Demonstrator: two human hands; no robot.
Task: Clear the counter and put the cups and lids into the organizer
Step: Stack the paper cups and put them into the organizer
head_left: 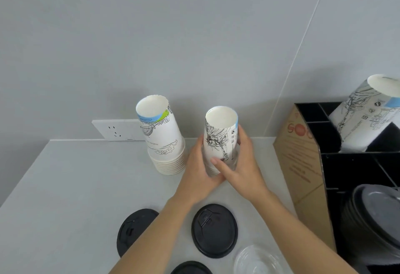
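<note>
Both hands wrap one upside-down stack of printed white paper cups standing on the counter's middle. My left hand holds its left side and base, my right hand its right side, thumb across the front. A second upside-down cup stack stands just left of it, untouched. Black lids lie nearer me: one in the middle, one partly under my left forearm, one cut by the bottom edge. A clear lid lies at the bottom right.
The black organizer with a cardboard side panel stands at the right; it holds a tilted cup stack on top and grey-black lids lower down. A wall socket sits behind the white counter.
</note>
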